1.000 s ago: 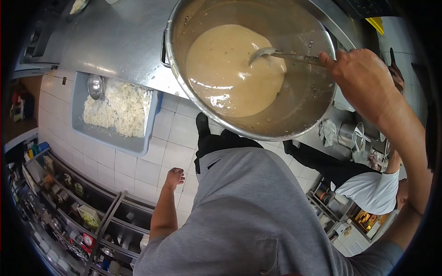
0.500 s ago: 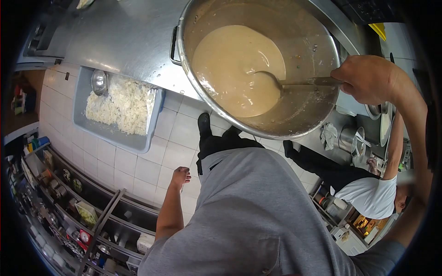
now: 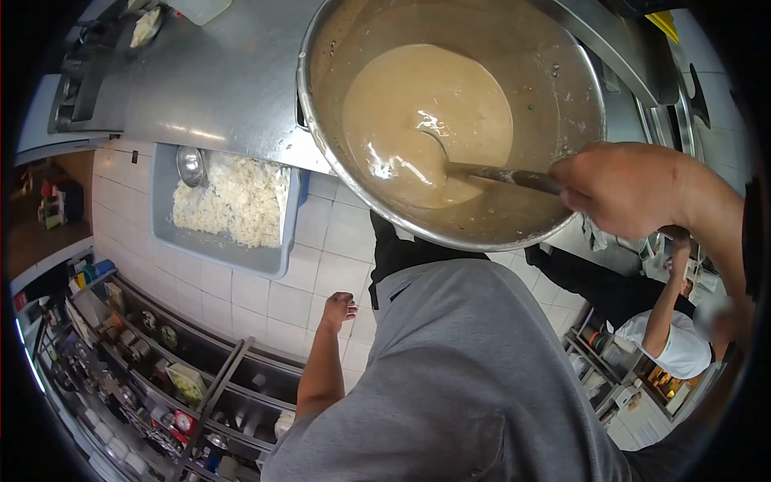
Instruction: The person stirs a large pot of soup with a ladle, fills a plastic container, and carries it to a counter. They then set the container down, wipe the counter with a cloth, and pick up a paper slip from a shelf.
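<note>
My right hand (image 3: 618, 189) is closed around the handle of a large metal ladle (image 3: 502, 173). The ladle's bowl is mostly sunk in a thick beige liquid (image 3: 401, 88), with only a curved edge showing. This liquid fills the lower part of a big steel pot (image 3: 554, 120), whose rim lies close below my right hand. My left hand (image 3: 340, 308) hangs at my side over the tiled floor, its fingers curled and nothing visible in them.
A steel counter (image 3: 217, 72) runs left of the pot. Below its edge is a grey tub (image 3: 225, 259) holding a white crumbly food and a metal bowl (image 3: 191, 165). Steel shelving (image 3: 241, 361) stands behind me on the left. Another person (image 3: 671, 337) works at the right.
My right hand has moved left and down, pushing the ladle's bowl leftward through the liquid. My left hand stays curled at my side. The other person's arm has lowered.
</note>
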`<state>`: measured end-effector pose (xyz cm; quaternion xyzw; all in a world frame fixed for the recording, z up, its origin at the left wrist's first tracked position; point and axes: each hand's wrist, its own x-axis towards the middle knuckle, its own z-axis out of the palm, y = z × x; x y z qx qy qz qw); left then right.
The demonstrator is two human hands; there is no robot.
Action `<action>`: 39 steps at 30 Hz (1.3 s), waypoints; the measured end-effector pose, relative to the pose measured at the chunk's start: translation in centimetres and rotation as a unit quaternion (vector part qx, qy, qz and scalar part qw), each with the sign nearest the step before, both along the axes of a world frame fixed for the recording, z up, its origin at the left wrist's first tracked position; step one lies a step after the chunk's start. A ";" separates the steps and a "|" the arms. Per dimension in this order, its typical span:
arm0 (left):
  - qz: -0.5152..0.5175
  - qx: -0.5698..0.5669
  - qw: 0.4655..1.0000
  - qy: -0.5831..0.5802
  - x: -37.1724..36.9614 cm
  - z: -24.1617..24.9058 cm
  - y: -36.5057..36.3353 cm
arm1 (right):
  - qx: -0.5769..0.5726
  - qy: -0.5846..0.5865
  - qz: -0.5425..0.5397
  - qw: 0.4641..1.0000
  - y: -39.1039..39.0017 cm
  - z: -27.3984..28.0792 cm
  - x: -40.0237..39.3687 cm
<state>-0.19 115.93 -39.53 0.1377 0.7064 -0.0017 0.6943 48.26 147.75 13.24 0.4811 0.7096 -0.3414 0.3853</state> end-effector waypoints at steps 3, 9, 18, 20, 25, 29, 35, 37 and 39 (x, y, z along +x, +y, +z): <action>-0.006 0.000 1.000 0.003 -0.2 0.1 0.2 | -0.114 -0.066 -0.136 0.982 1.5 0.3 -3.1; 0.013 0.007 1.000 0.009 -0.3 0.6 0.4 | -0.120 0.038 -0.233 0.964 2.1 -0.6 -3.3; 0.023 0.010 0.999 0.023 -0.8 0.9 1.0 | -0.063 0.059 -0.266 0.960 1.7 0.4 -1.9; 0.019 0.013 0.999 0.026 -0.9 0.9 1.3 | -0.038 0.093 -0.242 0.965 1.2 0.5 -1.4; 0.016 0.018 0.999 0.024 -0.6 1.0 2.2 | 0.117 0.163 -0.121 0.972 -1.8 -0.2 -0.1; 0.014 0.024 0.999 0.021 -0.5 1.0 2.8 | 0.281 0.042 0.024 0.958 -2.8 -0.6 -0.5; 0.012 0.028 0.999 0.017 -0.1 1.0 3.1 | 0.371 -0.067 0.122 0.918 -2.4 -2.5 0.2; 0.006 0.023 1.000 0.006 -0.2 0.7 2.9 | 0.363 -0.086 0.124 0.920 -2.2 -2.5 0.1; 0.009 0.023 1.000 0.006 -0.4 0.7 2.5 | 0.296 -0.113 0.072 0.946 -2.1 -2.3 -0.1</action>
